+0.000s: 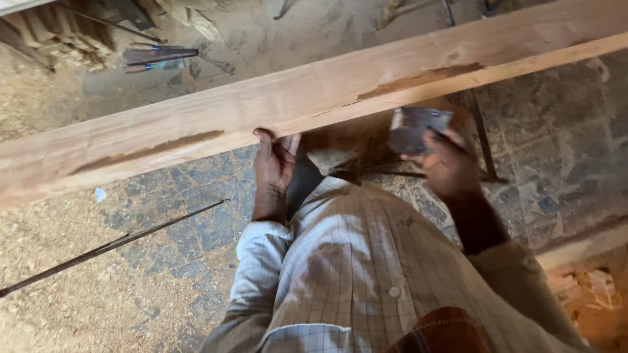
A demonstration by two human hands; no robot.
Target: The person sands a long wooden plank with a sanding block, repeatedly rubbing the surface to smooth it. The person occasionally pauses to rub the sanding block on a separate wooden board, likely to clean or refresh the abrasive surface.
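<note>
We steady a long wooden beam (314, 98) with one hand and hold a sanding pad beside it with the other.

The beam runs across the frame from lower left to upper right, its long axis rising to the right. Our left hand (275, 163) at centre grips its lower edge, fingers curled up onto the wood. Our right hand (448, 167), right of centre, is clamped on a grey, blurred sheet of sandpaper (415, 127), just below the beam's underside and nearest its rough, splintered streak. The wood is pale, planed and faintly grained; sawdust covers the stone floor (543, 150), where a thin metal rod (111, 245) lies at lower left.
</note>
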